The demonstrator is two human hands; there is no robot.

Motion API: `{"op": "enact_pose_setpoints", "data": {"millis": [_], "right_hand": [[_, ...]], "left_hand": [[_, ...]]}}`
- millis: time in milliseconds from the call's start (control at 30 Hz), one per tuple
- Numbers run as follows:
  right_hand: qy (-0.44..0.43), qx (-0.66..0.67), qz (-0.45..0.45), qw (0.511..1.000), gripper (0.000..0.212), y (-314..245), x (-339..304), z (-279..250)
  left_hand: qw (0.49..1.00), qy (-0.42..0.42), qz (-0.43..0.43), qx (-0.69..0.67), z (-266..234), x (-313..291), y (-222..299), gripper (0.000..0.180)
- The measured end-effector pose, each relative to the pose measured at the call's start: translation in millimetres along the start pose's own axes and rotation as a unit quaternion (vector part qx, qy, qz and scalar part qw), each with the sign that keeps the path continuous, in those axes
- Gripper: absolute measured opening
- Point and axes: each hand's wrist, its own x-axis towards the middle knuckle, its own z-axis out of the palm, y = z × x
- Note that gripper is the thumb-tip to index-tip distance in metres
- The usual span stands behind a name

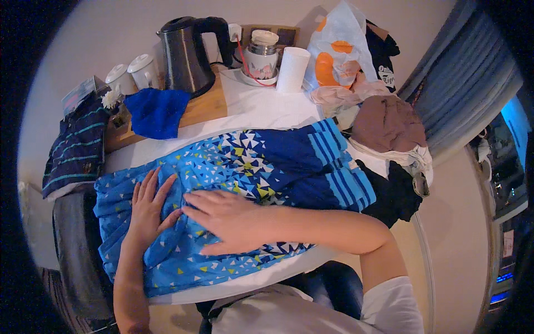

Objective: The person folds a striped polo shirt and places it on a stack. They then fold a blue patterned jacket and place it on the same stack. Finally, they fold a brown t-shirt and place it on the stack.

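A blue garment [245, 167] patterned with small white and yellow triangles and light blue stripes lies spread across a white table [261, 106]. My left hand [149, 209] lies flat on its left part, fingers apart. My right hand [222, 220] presses flat on the cloth just beside it, reaching across from the right, fingers pointing left. Neither hand grips the cloth.
At the back stand a dark kettle [186, 53], two white cups [133, 72], a small jar [261, 53], a paper roll [292, 69] and a blue cloth [157, 111] on a wooden tray. A striped dark garment [78, 147] hangs left. Piled clothes [386, 125] and a plastic bag [336, 50] sit right.
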Motion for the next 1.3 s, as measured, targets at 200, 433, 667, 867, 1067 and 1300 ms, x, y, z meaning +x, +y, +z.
{"op": "enact_pose_setpoints", "data": {"millis": [200,433,667,867,1067,1300], "right_hand": [[0.179,-0.086,0.234,0.952,0.059,41,-87,-103],[0.126,-0.026,0.573,0.809,0.071,148,-194,-121],[0.200,0.113,0.543,0.807,0.064,168,-170,-102],[0.268,0.275,0.471,0.794,0.055,168,-188,-100],[0.252,0.267,0.403,0.838,0.064,171,-169,-103],[0.266,0.159,0.245,0.919,0.070,139,-130,-157]], "left_hand": [[0.993,0.102,0.013,-0.058,-35,-17,21,0.070],[0.943,0.011,0.314,-0.109,-52,57,144,0.060],[0.923,-0.014,0.329,-0.198,-13,115,312,0.060],[0.978,-0.047,0.175,-0.104,32,144,367,0.056],[0.962,0.032,0.218,-0.158,43,143,361,0.035],[0.905,0.044,0.242,-0.346,-12,112,310,0.046]]}}
